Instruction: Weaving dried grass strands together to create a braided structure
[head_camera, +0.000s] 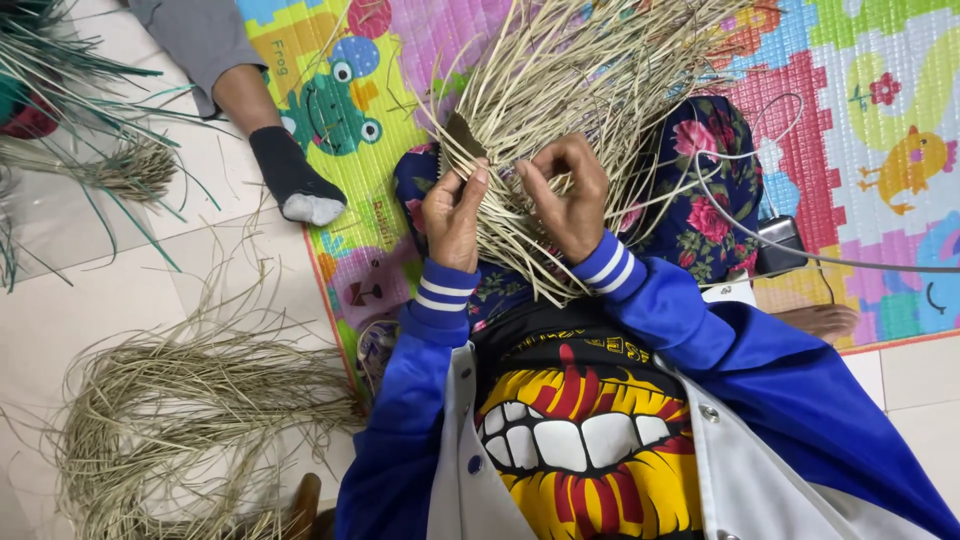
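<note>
While the left hand (452, 215) and right hand (568, 195) pinch pale straw strands (560, 80) over the lap, a small woven patch (510, 240) exists; most lengths fan out unwoven, more straw (190, 410) heaped on the floor.

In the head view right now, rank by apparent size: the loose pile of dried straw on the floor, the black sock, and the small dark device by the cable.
1. Loose pile of dried straw, largest by far.
2. Black sock.
3. Small dark device, smallest.
</note>
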